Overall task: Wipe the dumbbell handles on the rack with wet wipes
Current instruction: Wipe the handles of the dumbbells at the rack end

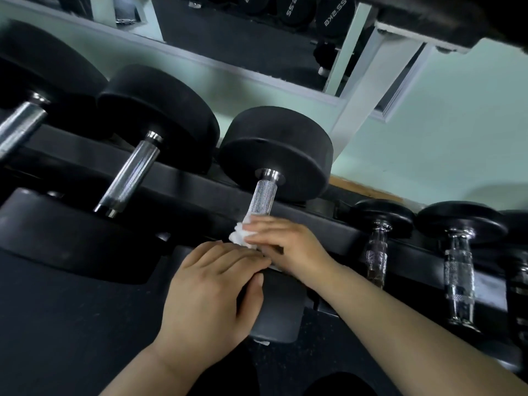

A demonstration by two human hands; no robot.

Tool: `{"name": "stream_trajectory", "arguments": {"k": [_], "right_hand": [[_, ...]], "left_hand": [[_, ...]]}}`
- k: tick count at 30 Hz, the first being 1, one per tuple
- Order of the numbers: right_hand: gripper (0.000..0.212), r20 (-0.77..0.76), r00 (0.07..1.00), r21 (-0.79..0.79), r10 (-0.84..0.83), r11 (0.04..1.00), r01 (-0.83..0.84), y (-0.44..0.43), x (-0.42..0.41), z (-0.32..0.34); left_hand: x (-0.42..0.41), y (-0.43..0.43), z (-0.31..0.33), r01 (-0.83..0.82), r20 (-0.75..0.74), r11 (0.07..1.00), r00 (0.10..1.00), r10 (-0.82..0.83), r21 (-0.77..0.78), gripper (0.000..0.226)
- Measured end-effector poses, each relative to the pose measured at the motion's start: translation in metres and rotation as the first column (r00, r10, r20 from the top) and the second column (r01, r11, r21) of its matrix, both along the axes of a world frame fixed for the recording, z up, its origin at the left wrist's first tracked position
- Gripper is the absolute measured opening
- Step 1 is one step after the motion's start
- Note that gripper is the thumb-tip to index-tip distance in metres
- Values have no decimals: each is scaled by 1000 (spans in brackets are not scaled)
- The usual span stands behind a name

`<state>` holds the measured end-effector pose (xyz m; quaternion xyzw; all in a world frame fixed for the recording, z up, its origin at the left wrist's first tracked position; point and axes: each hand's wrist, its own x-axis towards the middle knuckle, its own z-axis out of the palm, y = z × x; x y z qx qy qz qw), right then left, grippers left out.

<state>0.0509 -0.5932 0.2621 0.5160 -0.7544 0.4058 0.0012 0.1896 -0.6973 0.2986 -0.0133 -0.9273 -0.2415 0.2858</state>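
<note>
A black dumbbell lies on the black rack (320, 221), its knurled chrome handle (261, 197) running toward me from the far weight head (275, 151). A crumpled white wet wipe (240, 235) is wrapped on the near part of that handle. My right hand (288, 244) grips the wipe around the handle. My left hand (213, 290) rests on the dumbbell's near weight head (278, 307), fingers touching the wipe's lower edge. The handle's near end is hidden under both hands.
Two larger dumbbells lie to the left, one with a chrome handle (130, 174), another at the far left (20, 124). Smaller dumbbells (377, 247) (458, 267) sit to the right. A mirror (257, 38) and pale green wall stand behind the rack.
</note>
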Motion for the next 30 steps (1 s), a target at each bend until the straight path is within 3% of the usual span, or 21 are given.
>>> {"name": "stream_trajectory", "arguments": {"k": [2, 4, 5, 7, 9, 14, 20, 23, 25, 28, 30], "right_hand": [[22, 350, 928, -43, -127, 987, 152, 9, 3, 11], [23, 675, 689, -97, -264, 894, 438, 14, -3, 19], [19, 801, 542, -102, -252, 835, 540, 15, -8, 19], [20, 956, 251, -58, -150, 745, 664, 14, -17, 14], [17, 996, 72, -7, -61, 711, 703, 9, -20, 6], [13, 997, 73, -39, -7, 794, 607, -17, -26, 11], [27, 985, 52, 117, -167, 848, 517, -17, -9, 2], [27, 956, 123, 198, -267, 894, 402, -9, 2, -2], [27, 968, 127, 134, -217, 873, 469, -13, -7, 2], [25, 990, 89, 22, -106, 755, 655, -26, -27, 14], [23, 992, 84, 18, -98, 749, 663, -29, -25, 16]], "left_hand": [[1, 1, 1, -4, 6, 1000, 1000, 4, 0, 29], [1, 1, 2, -6, 15, 1000, 1000, 6, 4, 28], [1, 1, 2, -7, 16, 1000, 1000, 6, 6, 28], [0, 1, 2, -9, 12, 1000, 1000, 9, 8, 27], [1, 1, 2, -11, 10, 1000, 1000, 11, 8, 27], [0, 2, 2, -15, 14, 1000, 1000, 15, 5, 27], [0, 2, 2, -22, -2, 1000, 1000, 22, -2, 26], [0, 2, 2, -23, 5, 1000, 1000, 23, -5, 26], [0, 2, 2, -23, 8, 1000, 1000, 23, -4, 26], [0, 3, 2, -27, 11, 1000, 1000, 27, -1, 26], [1, 3, 2, -24, 4, 1000, 1000, 24, -2, 26]]}}
